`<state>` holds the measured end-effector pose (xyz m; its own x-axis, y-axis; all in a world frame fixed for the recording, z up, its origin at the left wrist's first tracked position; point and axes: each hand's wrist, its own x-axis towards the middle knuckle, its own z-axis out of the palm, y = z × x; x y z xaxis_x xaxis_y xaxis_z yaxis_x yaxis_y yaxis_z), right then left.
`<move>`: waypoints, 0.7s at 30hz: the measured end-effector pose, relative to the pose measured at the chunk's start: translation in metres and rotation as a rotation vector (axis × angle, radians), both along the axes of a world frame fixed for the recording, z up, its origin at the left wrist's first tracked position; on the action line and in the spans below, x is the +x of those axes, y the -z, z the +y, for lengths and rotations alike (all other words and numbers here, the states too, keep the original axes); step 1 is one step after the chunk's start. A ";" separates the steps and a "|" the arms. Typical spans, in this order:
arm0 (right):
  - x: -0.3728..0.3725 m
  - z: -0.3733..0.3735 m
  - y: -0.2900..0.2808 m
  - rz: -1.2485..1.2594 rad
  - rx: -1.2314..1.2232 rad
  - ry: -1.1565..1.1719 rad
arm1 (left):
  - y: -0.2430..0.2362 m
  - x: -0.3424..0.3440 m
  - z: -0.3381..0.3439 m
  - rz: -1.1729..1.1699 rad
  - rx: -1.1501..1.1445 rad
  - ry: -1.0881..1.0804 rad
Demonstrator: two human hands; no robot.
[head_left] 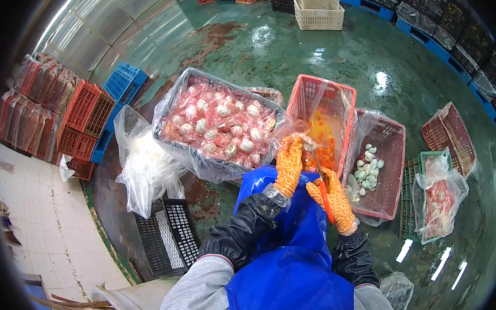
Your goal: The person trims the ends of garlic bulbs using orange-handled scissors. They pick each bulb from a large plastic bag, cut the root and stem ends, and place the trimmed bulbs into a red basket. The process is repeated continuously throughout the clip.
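Observation:
My left hand (288,165), in an orange patterned glove, is closed on a piece of pinkish plastic film (295,131); whether anything is inside the film I cannot make out. Red-handled scissors (327,202) sit in my right hand (333,201), gloved alike, their blades pointing up toward my left fingertips. Just beyond both hands is a red crate (348,102) lined with plastic, with orange yolks (321,145) and yellow liquid in it. Left of that, a dark plastic-lined crate (173,97) is full of pale egg-like balls (223,110) in pink film.
A dark red crate (391,164) at right holds whitish-green eggs (368,171). Farther right is a green crate (429,224) with pink plastic. Clear plastic bags (148,171) and a black crate (170,232) lie left. Stacked crates (83,116) line the left wall; the green floor (242,48) looks wet.

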<state>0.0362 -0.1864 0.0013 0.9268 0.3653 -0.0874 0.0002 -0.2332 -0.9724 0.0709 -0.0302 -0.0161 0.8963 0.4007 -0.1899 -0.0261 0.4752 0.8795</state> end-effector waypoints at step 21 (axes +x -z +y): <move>0.021 -0.004 -0.032 0.322 0.039 -0.062 | 0.007 0.008 0.012 0.090 0.155 0.223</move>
